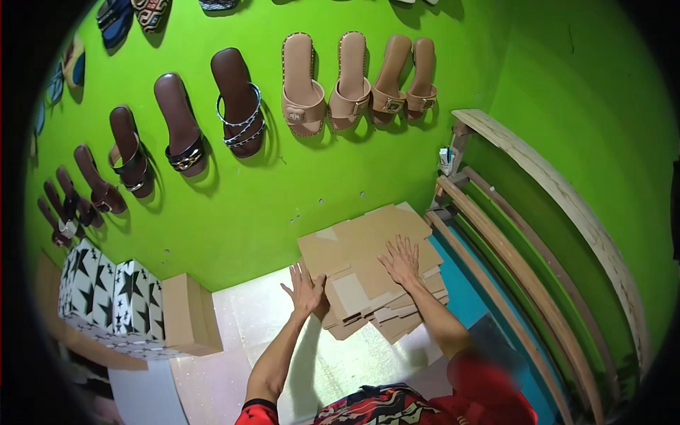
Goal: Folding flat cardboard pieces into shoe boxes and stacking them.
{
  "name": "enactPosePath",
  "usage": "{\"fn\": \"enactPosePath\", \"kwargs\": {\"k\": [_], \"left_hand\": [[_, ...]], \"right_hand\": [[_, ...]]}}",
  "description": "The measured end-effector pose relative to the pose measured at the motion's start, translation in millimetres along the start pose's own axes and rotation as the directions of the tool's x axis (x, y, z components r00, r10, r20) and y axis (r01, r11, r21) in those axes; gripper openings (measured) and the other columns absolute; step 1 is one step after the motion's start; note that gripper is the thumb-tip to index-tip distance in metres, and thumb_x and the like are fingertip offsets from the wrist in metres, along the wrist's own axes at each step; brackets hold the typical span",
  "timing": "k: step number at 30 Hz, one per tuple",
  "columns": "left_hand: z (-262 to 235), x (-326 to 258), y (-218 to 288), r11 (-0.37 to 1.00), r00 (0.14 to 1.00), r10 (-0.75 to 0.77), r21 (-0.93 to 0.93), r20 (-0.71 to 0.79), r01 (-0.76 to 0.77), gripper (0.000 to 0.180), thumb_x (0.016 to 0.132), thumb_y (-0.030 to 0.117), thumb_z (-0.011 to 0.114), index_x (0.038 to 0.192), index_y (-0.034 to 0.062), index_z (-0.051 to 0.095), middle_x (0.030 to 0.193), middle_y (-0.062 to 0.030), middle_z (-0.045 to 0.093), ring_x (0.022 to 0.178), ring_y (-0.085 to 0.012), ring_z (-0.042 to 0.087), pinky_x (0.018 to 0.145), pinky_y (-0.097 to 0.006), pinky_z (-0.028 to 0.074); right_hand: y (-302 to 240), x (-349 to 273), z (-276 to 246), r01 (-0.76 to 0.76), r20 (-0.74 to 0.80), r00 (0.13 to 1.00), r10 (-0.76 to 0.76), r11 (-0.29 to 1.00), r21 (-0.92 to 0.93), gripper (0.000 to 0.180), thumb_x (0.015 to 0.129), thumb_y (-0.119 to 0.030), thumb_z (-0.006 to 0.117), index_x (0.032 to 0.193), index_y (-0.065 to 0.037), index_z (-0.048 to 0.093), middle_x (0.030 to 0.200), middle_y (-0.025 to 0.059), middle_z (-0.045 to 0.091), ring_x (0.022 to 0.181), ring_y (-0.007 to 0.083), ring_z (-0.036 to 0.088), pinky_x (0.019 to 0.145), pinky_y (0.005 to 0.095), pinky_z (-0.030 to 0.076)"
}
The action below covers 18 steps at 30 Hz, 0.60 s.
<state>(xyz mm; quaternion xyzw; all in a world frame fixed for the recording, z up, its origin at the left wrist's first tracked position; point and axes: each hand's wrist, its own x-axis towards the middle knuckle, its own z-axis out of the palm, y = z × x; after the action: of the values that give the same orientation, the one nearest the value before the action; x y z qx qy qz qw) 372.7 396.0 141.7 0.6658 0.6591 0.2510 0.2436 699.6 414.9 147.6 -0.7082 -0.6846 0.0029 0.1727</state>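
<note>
In front of me a stack of flat brown cardboard sheets (361,244) lies on a pale, shiny surface (262,319), against the green wall. Its lower layers jut out unevenly toward me. My right hand (401,262) rests palm down on top of the stack, fingers spread. At the stack's left edge is my left hand (306,287), its fingers stretched out and thumb apart, the palm side against the edges of the sheets. Neither hand grips anything.
Sandals (301,85) hang in rows on the green wall (248,212). To the left stand star-patterned boxes (134,297) and a plain brown box (191,312). A wooden slatted rack (524,262) runs along the right, beside a teal surface (457,276).
</note>
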Motion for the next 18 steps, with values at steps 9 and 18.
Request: {"fn": "enactPosePath", "kwargs": {"k": [9,18], "left_hand": [[22,22,15,0.984,0.986,-0.159,0.09,0.056,0.153,0.118,0.09,0.08,0.054,0.167,0.0002,0.014,0.175,-0.0258,0.006,0.163,-0.0405,0.001,0.119,-0.076,-0.007],[48,15,-2,0.97,0.971,-0.237,-0.047,0.008,0.237,0.118,0.091,0.077,0.059,0.169,0.0045,0.009,0.175,-0.0276,0.002,0.162,-0.0445,-0.003,0.115,-0.079,-0.011]], "right_hand": [[-7,92,11,0.225,0.119,0.967,-0.224,0.974,0.003,0.086,0.096,-0.074,0.048,0.158,-0.015,0.049,0.17,0.0194,0.031,0.157,0.0404,0.026,0.128,0.0602,0.011],[-29,141,28,0.299,0.121,0.947,-0.299,0.954,0.019,0.105,0.083,-0.085,0.058,0.159,-0.012,0.047,0.163,0.0207,0.039,0.152,0.039,0.032,0.129,0.0562,0.013]]}}
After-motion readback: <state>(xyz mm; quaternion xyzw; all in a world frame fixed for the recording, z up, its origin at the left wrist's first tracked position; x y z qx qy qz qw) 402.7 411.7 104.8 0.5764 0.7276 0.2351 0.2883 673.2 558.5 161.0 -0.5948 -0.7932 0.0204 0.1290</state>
